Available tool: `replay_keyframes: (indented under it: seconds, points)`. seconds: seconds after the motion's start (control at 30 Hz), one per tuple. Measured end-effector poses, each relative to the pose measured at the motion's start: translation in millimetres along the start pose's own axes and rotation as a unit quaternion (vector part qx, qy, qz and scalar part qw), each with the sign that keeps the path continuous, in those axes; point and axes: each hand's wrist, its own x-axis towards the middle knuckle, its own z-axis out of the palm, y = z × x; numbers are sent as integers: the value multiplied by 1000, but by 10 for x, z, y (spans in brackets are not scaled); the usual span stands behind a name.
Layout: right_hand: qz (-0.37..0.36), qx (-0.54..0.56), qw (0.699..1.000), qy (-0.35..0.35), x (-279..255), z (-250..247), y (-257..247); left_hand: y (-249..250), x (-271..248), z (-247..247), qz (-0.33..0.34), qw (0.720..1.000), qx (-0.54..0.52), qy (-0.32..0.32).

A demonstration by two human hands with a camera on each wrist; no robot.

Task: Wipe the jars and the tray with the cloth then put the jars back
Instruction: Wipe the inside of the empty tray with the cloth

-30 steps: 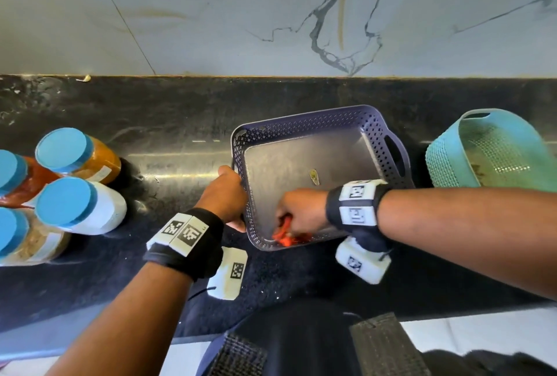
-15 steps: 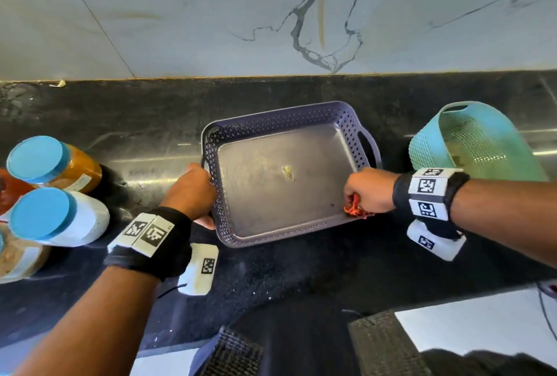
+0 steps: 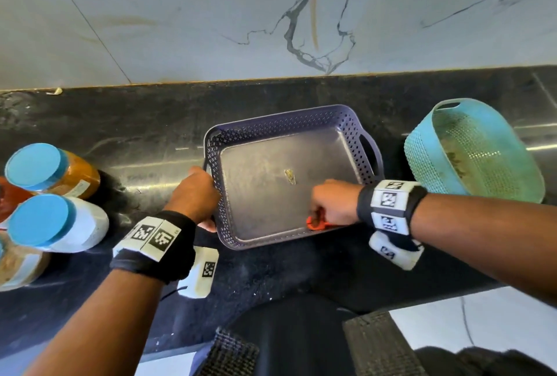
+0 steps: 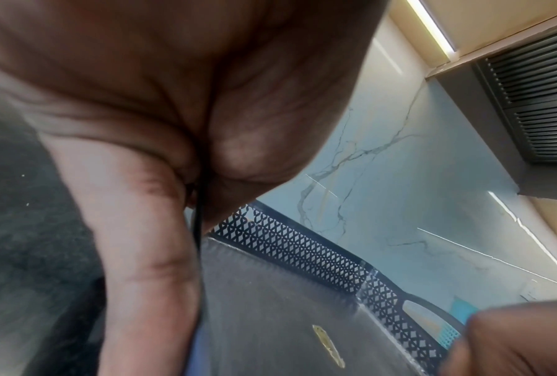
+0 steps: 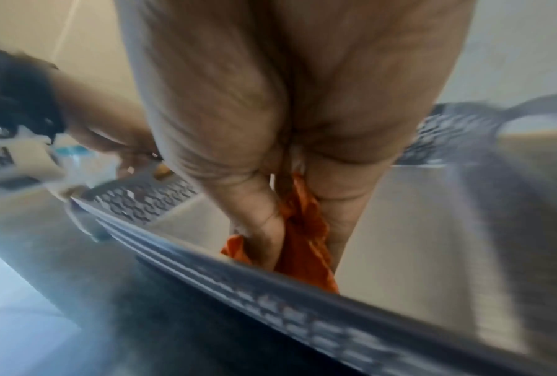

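A dark purple perforated tray [image 3: 280, 122] [image 4: 302, 249] [image 5: 302, 313] lies on the black counter with nothing in it but a small yellowish fleck [image 3: 290, 176]. My left hand [image 3: 196, 195] grips its left rim [image 4: 199, 229]. My right hand [image 3: 333, 204] holds a bunched orange cloth [image 3: 316, 223] [image 5: 302, 241] and presses it on the tray floor near the front right corner. Several blue-lidded jars stand at the far left: an orange-filled jar [image 3: 51, 169], a white jar [image 3: 57, 223], a red jar [image 3: 12, 201] and a brownish jar [image 3: 18, 264].
A teal perforated basket [image 3: 476, 149] lies tilted right of the tray. A marble wall [image 3: 271, 14] runs behind the counter. The counter's front edge [image 3: 168, 354] is near my body, with a dark object below it.
My right hand slid the cloth from the tray's front left to its right edge, then back inward along the front. My left hand kept its grip on the left rim.
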Motion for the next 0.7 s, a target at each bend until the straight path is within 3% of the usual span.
replay_keyframes:
  seconds: [0.13, 0.27, 0.4, 0.57, 0.6, 0.63, 0.7]
  points:
    - [55, -55, 997, -10, -206, -57, 495, -21, 78, -115, 1, 999, 34, 17]
    - [5, -10, 1000, 5, -348, 18, 598, 0, 108, -276, 7, 1000, 0, 26]
    - [-24, -6, 1000, 1, -335, 202, 448, -203, 206, -299, 30, 994, -82, 69]
    - [-37, 83, 990, 111, -93, 446, -115, -330, -197, -97, 24, 979, -90, 179]
    - [-40, 105, 986, 124, -35, 471, -251, -351, -283, -23, 7, 980, -108, 167]
    - [-45, 124, 982, 134, 20, 481, -378, -341, -346, 45, -17, 983, -144, 116]
    - [-57, 152, 976, 147, 126, 512, -616, -293, -439, 189, -48, 974, -221, -28]
